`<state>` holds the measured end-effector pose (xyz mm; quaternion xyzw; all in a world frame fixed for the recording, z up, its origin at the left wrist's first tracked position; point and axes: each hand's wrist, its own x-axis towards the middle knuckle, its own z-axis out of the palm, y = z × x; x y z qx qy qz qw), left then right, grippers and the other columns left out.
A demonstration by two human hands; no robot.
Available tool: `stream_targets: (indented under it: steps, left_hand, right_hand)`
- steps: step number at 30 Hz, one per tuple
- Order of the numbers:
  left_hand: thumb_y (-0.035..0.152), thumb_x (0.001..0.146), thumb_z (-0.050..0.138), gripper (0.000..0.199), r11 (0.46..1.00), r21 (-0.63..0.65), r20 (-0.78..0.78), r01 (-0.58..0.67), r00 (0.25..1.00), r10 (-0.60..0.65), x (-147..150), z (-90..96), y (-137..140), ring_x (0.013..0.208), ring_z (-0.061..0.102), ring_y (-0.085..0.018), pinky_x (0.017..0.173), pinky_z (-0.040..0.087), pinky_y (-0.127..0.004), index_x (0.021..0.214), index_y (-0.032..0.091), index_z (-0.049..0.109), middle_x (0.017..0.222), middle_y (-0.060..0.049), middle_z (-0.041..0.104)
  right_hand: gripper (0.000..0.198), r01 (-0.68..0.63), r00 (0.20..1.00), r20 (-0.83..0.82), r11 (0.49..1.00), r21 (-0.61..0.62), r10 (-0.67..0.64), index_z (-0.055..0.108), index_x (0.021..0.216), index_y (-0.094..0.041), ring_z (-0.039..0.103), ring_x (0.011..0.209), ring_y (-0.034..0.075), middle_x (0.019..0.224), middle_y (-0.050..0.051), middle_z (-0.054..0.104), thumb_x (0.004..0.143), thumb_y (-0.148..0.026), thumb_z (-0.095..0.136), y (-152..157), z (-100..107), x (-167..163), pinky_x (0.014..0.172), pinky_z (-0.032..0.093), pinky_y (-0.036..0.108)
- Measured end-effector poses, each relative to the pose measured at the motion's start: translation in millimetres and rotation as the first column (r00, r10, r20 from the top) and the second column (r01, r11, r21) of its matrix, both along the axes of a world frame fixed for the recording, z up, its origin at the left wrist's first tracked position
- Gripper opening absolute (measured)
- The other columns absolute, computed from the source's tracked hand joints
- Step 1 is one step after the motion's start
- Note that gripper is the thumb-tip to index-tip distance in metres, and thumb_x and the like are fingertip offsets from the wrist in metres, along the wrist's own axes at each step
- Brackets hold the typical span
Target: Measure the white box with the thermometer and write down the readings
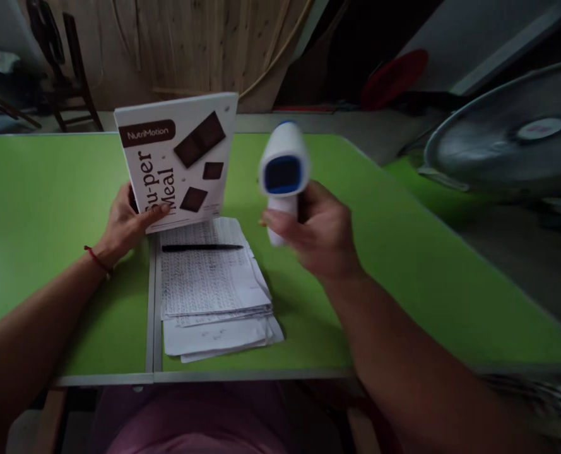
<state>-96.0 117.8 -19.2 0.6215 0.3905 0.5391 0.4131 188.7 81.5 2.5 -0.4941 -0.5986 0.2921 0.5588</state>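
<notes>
Over the green table (403,252), your left hand (126,221) clamps the white box (195,161) by its lower-left corner, thumb in front. Below lie papers (209,287). Your right hand (327,233) wraps closed around the raised white device (284,142); a black pen (202,248) rests on the papers.

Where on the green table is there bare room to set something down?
Bare green tabletop shows left of the held white rectangular printed box, beyond the left forearm, and between the right hand and the tabletop's right edge. The middle is crowded: handwritten white paper sheets bear a slim black pen.
</notes>
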Motion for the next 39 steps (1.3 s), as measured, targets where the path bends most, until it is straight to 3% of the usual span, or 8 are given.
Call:
stream_targets:
  steps: [3, 7, 13, 18, 28, 39]
  left_hand:
    - [0.052, 0.076, 0.084, 0.061, 0.999, -0.031, 0.001, 0.041, 0.999, -0.041, 17.1, 7.4, -13.8, 0.11, 0.069, -0.033, 0.093, 0.06, -0.053, 0.116, 0.015, 0.058, 0.122, -0.015, 0.069]
    - [0.052, 0.081, 0.08, 0.054, 0.992, -0.067, -0.057, 0.111, 0.992, -0.114, 30.9, 11.1, -26.1, 0.11, 0.069, -0.032, 0.09, 0.061, -0.05, 0.114, 0.014, 0.062, 0.125, -0.015, 0.069]
    - [0.054, 0.084, 0.076, 0.048, 0.99, -0.071, -0.114, 0.123, 0.985, -0.13, 31.8, 10.5, -27.7, 0.109, 0.069, -0.03, 0.092, 0.061, -0.048, 0.109, 0.015, 0.065, 0.122, -0.014, 0.07]
    - [0.057, 0.082, 0.077, 0.05, 0.991, -0.068, -0.15, 0.111, 0.981, -0.12, 31.2, 9.4, -27.6, 0.106, 0.069, -0.031, 0.091, 0.061, -0.048, 0.108, 0.016, 0.065, 0.119, -0.013, 0.071]
    - [0.057, 0.083, 0.076, 0.05, 0.992, -0.054, -0.182, 0.114, 0.976, -0.122, 30.9, 10.3, -28.4, 0.107, 0.069, -0.032, 0.092, 0.061, -0.052, 0.111, 0.018, 0.063, 0.12, -0.013, 0.071]
    - [0.06, 0.082, 0.077, 0.054, 0.991, -0.054, -0.182, 0.123, 0.975, -0.131, 30.6, 10.8, -27.8, 0.106, 0.069, -0.032, 0.091, 0.061, -0.052, 0.11, 0.016, 0.062, 0.12, -0.014, 0.07]
  right_hand:
    - [0.024, -0.217, 0.922, -0.328, 0.976, 0.0, 0.205, 0.067, 0.089, -0.025, 0.054, 0.058, 0.014, 0.067, -0.003, 0.059, 0.07, -0.038, 0.075, -26.4, 17.6, -18.2, 0.053, 0.046, 0.031]
    - [0.033, -0.382, 0.809, -0.501, 0.923, -0.051, 0.307, 0.069, 0.093, -0.024, 0.05, 0.053, 0.012, 0.064, -0.004, 0.056, 0.068, -0.044, 0.076, -42.8, 24.9, -33.1, 0.049, 0.043, 0.03]
    - [0.024, -0.412, 0.816, -0.497, 0.9, -0.143, 0.294, 0.067, 0.087, -0.022, 0.051, 0.056, 0.012, 0.065, -0.002, 0.056, 0.074, -0.041, 0.07, -35.3, 16.1, -37.4, 0.049, 0.043, 0.029]
    - [0.028, -0.398, 0.837, -0.476, 0.897, -0.193, 0.269, 0.066, 0.087, -0.023, 0.051, 0.058, 0.014, 0.067, -0.001, 0.058, 0.074, -0.047, 0.074, -30.7, 14.1, -40.1, 0.05, 0.044, 0.031]
    - [0.042, -0.411, 0.854, -0.419, 0.894, -0.18, 0.308, 0.06, 0.086, -0.025, 0.051, 0.057, 0.014, 0.065, -0.001, 0.054, 0.074, -0.062, 0.074, -28.0, 11.2, -44.0, 0.049, 0.043, 0.031]
    - [0.04, -0.399, 0.845, -0.45, 0.9, -0.173, 0.288, 0.06, 0.085, -0.023, 0.051, 0.057, 0.013, 0.067, -0.001, 0.054, 0.075, -0.06, 0.074, -29.3, 10.4, -45.3, 0.047, 0.043, 0.029]
